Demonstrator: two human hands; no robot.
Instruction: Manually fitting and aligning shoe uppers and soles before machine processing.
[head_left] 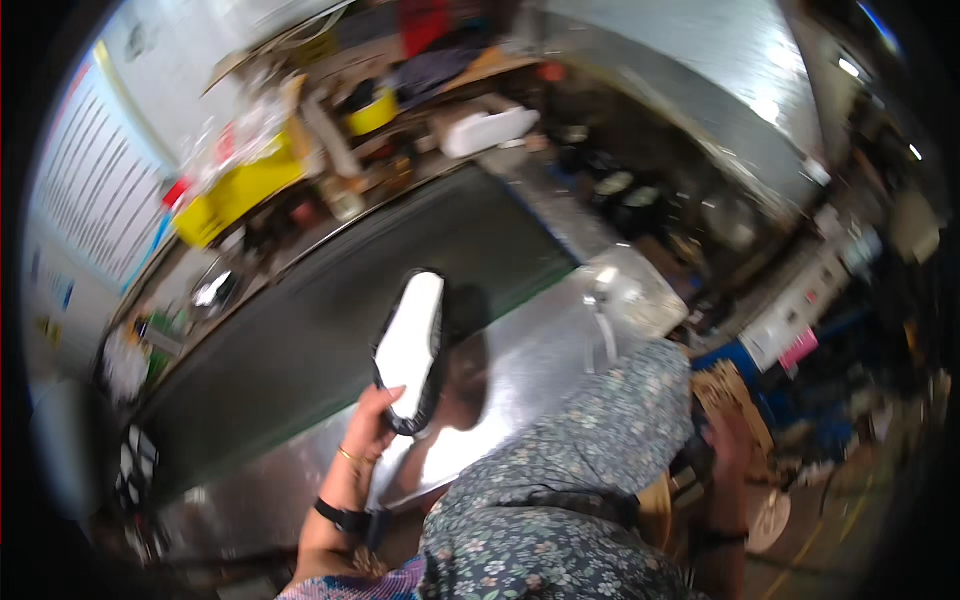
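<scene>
My left hand [373, 424] grips the near end of a shoe [412, 345], the thumb lying over its edge. The shoe has a white underside turned up and a dark gathered rim around it, and it is held above the boundary between a dark conveyor belt [330, 280] and a shiny metal ledge [535, 360]. Low at the right, beside my floral-covered lap [570, 460], my right hand [728, 440] is smeared by motion. It is near a brown cardboard piece [735, 395] and dark items. Its fingers cannot be made out.
A clear plastic tray [635, 290] sits on the ledge to the right. Behind the belt, a cluttered shelf carries a yellow box [255, 190], a yellow tape roll [373, 112] and a white object [490, 130]. Another black-and-white object [137, 465] lies at the belt's left end.
</scene>
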